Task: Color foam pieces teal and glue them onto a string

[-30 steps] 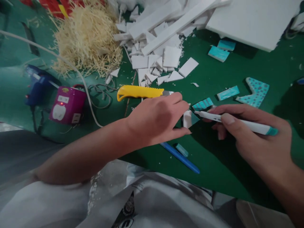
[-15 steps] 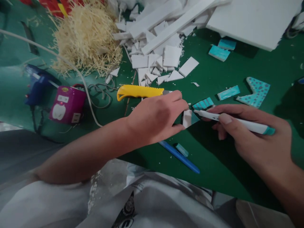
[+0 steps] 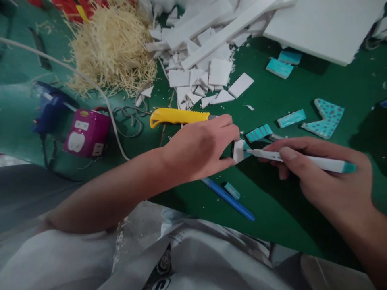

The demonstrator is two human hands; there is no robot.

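My left hand (image 3: 202, 143) pinches a small white foam piece (image 3: 238, 152) between thumb and fingers; its right end is coloured turquoise. In my right hand (image 3: 314, 169) is a white marker (image 3: 320, 162) with a turquoise end, its tip on the coloured part of the foam. Just above lies a striped turquoise foam piece (image 3: 259, 133). A yellow utility knife (image 3: 178, 116) rests behind my left hand, its blade partly hidden. Below that hand are a blue pen (image 3: 232, 201) and a small turquoise marker cap (image 3: 231, 190).
White foam scraps (image 3: 208, 72) pile up at the back, beside wood shavings (image 3: 113, 50). A large foam sheet (image 3: 323, 28) lies back right. Turquoise pieces include a dotted one (image 3: 328, 119). At left are a blue glue gun (image 3: 50, 106), a purple power adapter (image 3: 86, 133) and cables.
The marker tip has shifted slightly down and left, from the foam's upper edge onto its turquoise part. My left hand keeps its hold in nearly the same place.
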